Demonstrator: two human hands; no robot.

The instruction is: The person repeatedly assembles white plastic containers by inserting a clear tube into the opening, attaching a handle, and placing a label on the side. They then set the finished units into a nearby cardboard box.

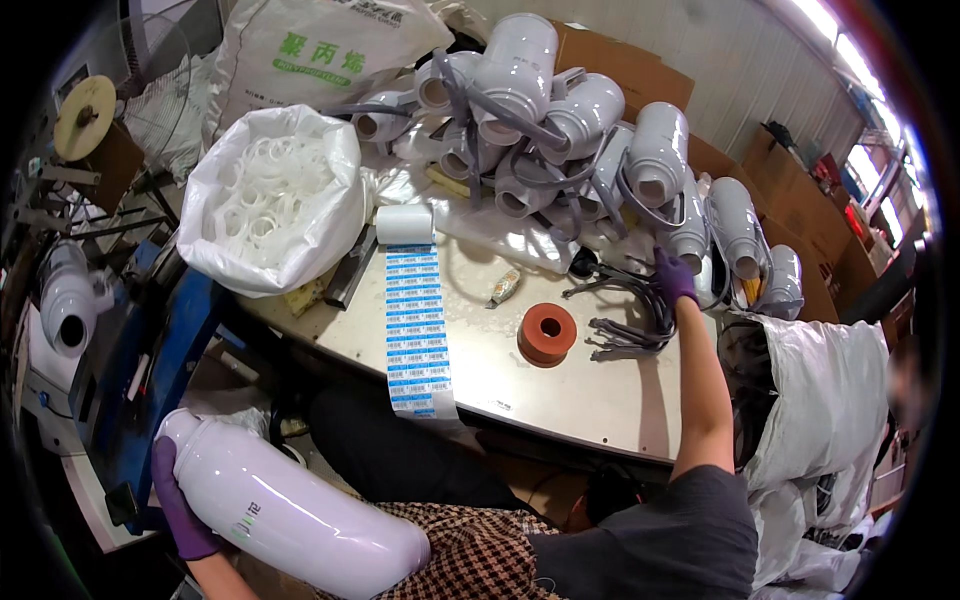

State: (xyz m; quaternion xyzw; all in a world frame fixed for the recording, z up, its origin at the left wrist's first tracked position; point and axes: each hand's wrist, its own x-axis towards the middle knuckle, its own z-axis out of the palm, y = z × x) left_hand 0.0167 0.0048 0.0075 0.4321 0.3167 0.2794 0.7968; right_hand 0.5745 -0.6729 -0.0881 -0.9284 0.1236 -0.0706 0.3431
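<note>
My left hand, in a purple glove, grips a large pale lilac bottle-shaped plastic body by its narrower end. It lies slantwise over my lap, its wide end against the checked cloth. Across the table, my right hand, also gloved in purple, has its fingers closed at the upper end of a bundle of grey straps. The fingertips are small and partly hidden there. Left of the straps stands a reddish-brown tape roll. Grey bottle-shaped bodies with straps are heaped just beyond my right hand.
A white bag of translucent rings stands at the table's left. Beside it a roll of blue-and-white labels runs over the front edge. A small wrapped packet lies mid-table. Blue machinery is at left, white sacks at right.
</note>
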